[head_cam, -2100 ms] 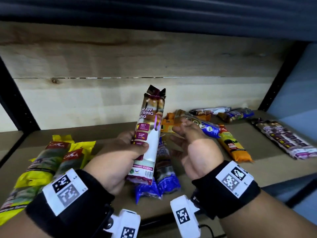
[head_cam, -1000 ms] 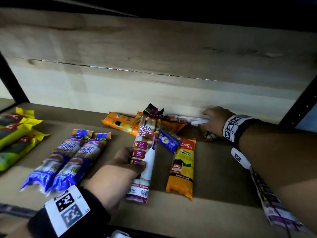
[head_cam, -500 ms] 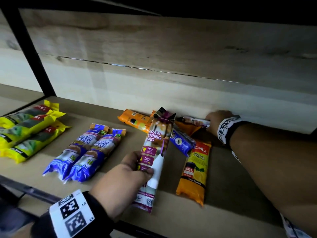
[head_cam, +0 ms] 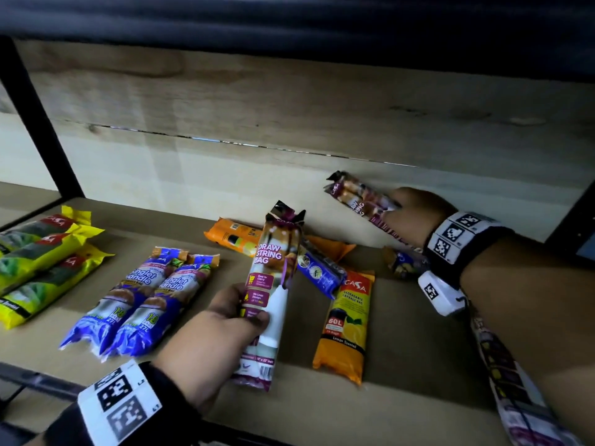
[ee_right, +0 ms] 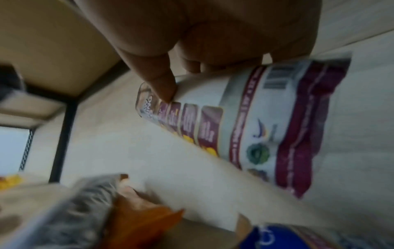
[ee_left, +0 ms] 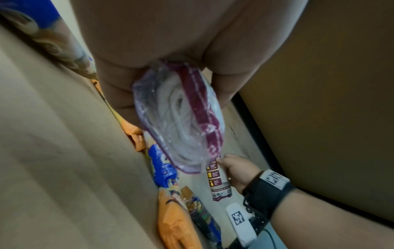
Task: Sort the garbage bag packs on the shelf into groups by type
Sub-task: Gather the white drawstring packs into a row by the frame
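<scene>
My left hand (head_cam: 238, 312) grips a maroon-and-white draw string bag pack (head_cam: 272, 284) upright above the shelf (head_cam: 418, 365); the left wrist view shows that pack (ee_left: 181, 121) end-on between my fingers. My right hand (head_cam: 410, 217) holds a second draw string pack (head_cam: 360, 201), lifted near the wooden back wall; in the right wrist view my thumb and fingers curl round this pack (ee_right: 266, 121). On the shelf lie yellow packs (head_cam: 42, 262) at far left, two blue singlet handle packs (head_cam: 141, 297), orange packs (head_cam: 349, 320), a small blue pack (head_cam: 317, 273).
A black frame post (head_cam: 35, 123) stands at the left. More maroon-patterned packs (head_cam: 512, 391) lie under my right forearm at the right. Another pack (head_cam: 402, 262) lies below my right wrist. An upper shelf board hangs low overhead.
My right hand has lifted a second draw string pack off the pile at the back of the shelf. My left hand still holds its pack, roughly in the same place.
</scene>
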